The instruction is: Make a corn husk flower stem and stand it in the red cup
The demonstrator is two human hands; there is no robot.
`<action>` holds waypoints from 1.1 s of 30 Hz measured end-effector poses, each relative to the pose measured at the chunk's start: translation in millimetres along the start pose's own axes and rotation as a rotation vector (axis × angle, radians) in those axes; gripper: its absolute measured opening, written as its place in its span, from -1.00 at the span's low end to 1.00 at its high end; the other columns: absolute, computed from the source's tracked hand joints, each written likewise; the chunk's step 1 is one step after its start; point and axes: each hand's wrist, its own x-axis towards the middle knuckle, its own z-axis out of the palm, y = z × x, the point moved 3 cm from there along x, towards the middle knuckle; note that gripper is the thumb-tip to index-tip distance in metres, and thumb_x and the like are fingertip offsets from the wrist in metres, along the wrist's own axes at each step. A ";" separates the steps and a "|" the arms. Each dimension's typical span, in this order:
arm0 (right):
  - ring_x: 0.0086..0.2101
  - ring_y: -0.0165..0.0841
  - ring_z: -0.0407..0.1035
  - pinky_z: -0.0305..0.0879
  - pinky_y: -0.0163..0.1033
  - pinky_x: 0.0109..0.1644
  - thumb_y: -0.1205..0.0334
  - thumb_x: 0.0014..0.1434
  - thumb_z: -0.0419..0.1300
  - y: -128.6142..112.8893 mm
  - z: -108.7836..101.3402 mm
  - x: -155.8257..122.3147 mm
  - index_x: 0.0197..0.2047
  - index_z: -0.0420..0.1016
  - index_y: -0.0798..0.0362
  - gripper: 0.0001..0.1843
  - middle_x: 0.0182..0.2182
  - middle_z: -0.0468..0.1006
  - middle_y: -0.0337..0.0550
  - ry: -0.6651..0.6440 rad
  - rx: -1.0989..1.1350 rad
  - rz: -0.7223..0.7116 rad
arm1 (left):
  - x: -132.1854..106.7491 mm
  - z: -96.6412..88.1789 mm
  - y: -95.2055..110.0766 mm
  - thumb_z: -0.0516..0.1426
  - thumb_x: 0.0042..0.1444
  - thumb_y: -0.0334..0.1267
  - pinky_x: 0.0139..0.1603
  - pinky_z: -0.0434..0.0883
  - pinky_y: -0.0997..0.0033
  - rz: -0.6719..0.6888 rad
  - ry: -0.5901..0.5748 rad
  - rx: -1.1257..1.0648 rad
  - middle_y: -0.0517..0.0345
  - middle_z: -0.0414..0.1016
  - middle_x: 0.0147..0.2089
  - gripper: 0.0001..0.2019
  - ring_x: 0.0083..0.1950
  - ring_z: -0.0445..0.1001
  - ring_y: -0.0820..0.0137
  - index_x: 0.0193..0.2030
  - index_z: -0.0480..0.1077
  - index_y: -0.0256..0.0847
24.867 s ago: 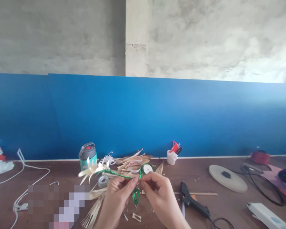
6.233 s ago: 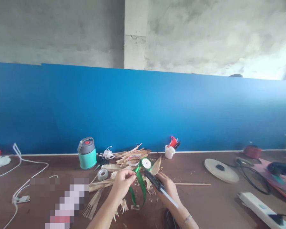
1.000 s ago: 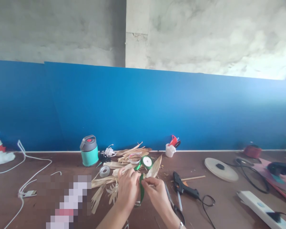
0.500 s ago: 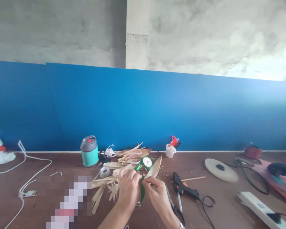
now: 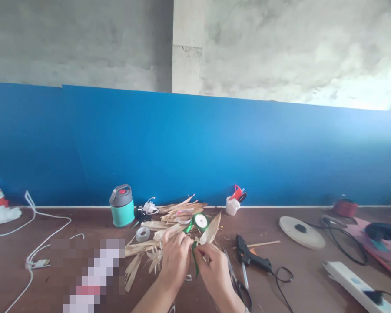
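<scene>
My left hand (image 5: 175,261) and my right hand (image 5: 213,270) are close together over the brown table, pinching a strip of green satin ribbon (image 5: 194,257) between them. The fingers hide the ribbon's upper part. Just beyond them sits a spool of green ribbon (image 5: 200,221), with a pale dried corn husk (image 5: 211,229) rising beside it. More dried husk strips (image 5: 138,254) spread to the left of my left hand. Steel scissors (image 5: 237,280) lie to the right of my right hand, and a black glue gun (image 5: 250,257) lies beyond them.
A clear tape roll (image 5: 142,234) and a teal flask (image 5: 121,211) stand left of the husks. A white pen cup (image 5: 232,206) stands against the blue board (image 5: 195,152). White cables (image 5: 35,243), a round white lid (image 5: 301,232) and a power strip (image 5: 355,282) lie around.
My right hand has shifted slightly left and closer to my left hand. Less of the green ribbon shows below my fingers.
</scene>
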 end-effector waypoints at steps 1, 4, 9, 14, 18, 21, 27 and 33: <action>-0.42 -0.27 0.40 0.21 -0.29 -0.30 0.22 0.09 0.14 -1.4 0.2 -0.9 -0.46 0.57 0.08 -0.79 -0.49 0.55 -0.09 0.004 -0.021 -0.030 | -0.4 0.0 -0.2 0.05 0.09 -0.53 0.12 0.09 0.08 -0.008 -0.008 0.003 0.24 0.48 -0.38 -0.78 -0.27 0.48 0.37 -0.39 0.42 -0.14; -0.43 -0.30 0.36 0.18 -0.31 -0.33 0.21 0.12 0.11 -3.9 1.3 -2.2 -0.48 0.52 0.08 -0.77 -0.47 0.49 -0.10 0.014 0.004 -0.039 | -1.4 0.5 -0.6 0.05 0.10 -0.54 0.12 0.10 0.08 -0.018 -0.008 0.020 0.24 0.48 -0.38 -0.77 -0.28 0.48 0.37 -0.37 0.43 -0.13; -0.50 -0.35 0.22 0.12 -0.31 -0.43 0.04 0.06 0.15 4.4 9.0 -1.6 -0.53 0.41 0.09 -0.70 -0.56 0.38 -0.19 0.012 0.277 0.154 | -1.7 5.0 -1.0 0.05 0.11 -0.53 0.11 0.11 0.11 0.007 0.017 0.079 0.25 0.46 -0.41 -0.78 -0.30 0.48 0.38 -0.41 0.42 -0.16; -0.51 -0.38 0.14 0.10 -0.31 -0.43 -0.12 -0.13 0.26 19.1 18.4 -4.2 -0.57 0.35 0.07 -0.60 -0.60 0.31 -0.27 0.053 0.496 0.341 | -2.0 7.5 -1.2 0.06 0.11 -0.55 0.10 0.12 0.13 0.004 0.040 0.141 0.25 0.44 -0.44 -0.77 -0.31 0.48 0.38 -0.43 0.42 -0.18; -0.51 -0.39 0.13 0.09 -0.31 -0.42 -0.10 -0.18 0.27 21.2 21.4 -4.8 -0.58 0.32 0.05 -0.61 -0.62 0.29 -0.30 0.073 0.520 0.390 | -2.3 7.2 -1.1 0.08 0.10 -0.54 0.11 0.12 0.14 0.002 0.049 0.140 0.24 0.46 -0.41 -0.79 -0.28 0.49 0.37 -0.44 0.42 -0.18; -0.52 -0.40 0.12 0.07 -0.32 -0.43 0.00 -0.22 0.29 18.7 21.9 -2.9 -0.60 0.34 0.07 -0.68 -0.64 0.30 -0.30 0.052 0.548 0.414 | -2.2 6.8 -2.0 0.08 0.08 -0.55 0.10 0.13 0.13 -0.004 0.040 0.139 0.23 0.47 -0.41 -0.79 -0.27 0.49 0.37 -0.44 0.42 -0.17; -0.57 -0.48 0.07 0.01 -0.37 -0.48 0.27 -0.33 0.26 15.6 18.6 1.2 -0.65 0.35 0.10 -0.85 -0.68 0.29 -0.34 -0.044 0.655 0.529 | -2.6 5.4 -1.5 0.04 0.10 -0.54 0.10 0.15 0.12 -0.005 0.052 0.135 0.22 0.47 -0.41 -0.77 -0.29 0.48 0.38 -0.41 0.42 -0.16; -0.67 -0.57 -0.03 -0.14 -0.43 -0.61 0.35 -0.34 0.22 17.0 13.6 2.6 -0.66 0.28 0.08 -0.86 -0.71 0.25 -0.39 -0.140 0.750 0.645 | -5.1 9.3 1.3 0.04 0.09 -0.55 0.06 0.18 0.11 0.019 0.029 0.131 0.23 0.44 -0.44 -0.75 -0.32 0.47 0.38 -0.45 0.41 -0.16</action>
